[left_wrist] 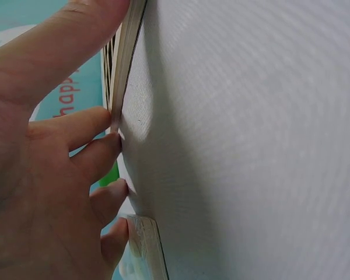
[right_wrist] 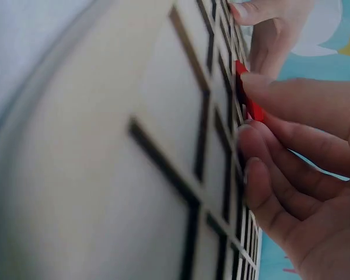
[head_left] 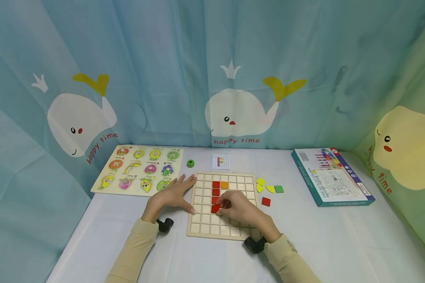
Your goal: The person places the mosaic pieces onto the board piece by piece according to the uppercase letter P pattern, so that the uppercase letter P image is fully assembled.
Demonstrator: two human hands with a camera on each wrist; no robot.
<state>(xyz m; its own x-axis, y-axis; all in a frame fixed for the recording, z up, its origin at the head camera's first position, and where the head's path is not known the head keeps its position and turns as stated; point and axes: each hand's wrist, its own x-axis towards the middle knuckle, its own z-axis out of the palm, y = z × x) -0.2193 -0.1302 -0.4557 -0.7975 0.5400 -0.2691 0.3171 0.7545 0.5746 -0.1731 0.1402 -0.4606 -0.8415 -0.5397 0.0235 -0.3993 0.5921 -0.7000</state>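
A wooden grid board (head_left: 200,231) lies on the white table. A column of red square tiles sits in its cells, with an orange tile (head_left: 224,185) beside the top one. My right hand (head_left: 239,206) is over the board and pinches a red tile (head_left: 215,209) at the bottom of that column. In the right wrist view this red tile (right_wrist: 254,109) looks tilted between thumb and fingers. My left hand (head_left: 173,194) has its fingers spread, with thumb and fingertips touching the board's left edge.
Right of the board lie a red tile (head_left: 266,201), a green tile (head_left: 279,189) and several yellow pieces (head_left: 270,189). Behind it are a pattern card (head_left: 221,161) and a green ring-shaped piece (head_left: 190,163). A fruit puzzle board (head_left: 136,184) lies left, a box (head_left: 334,181) right.
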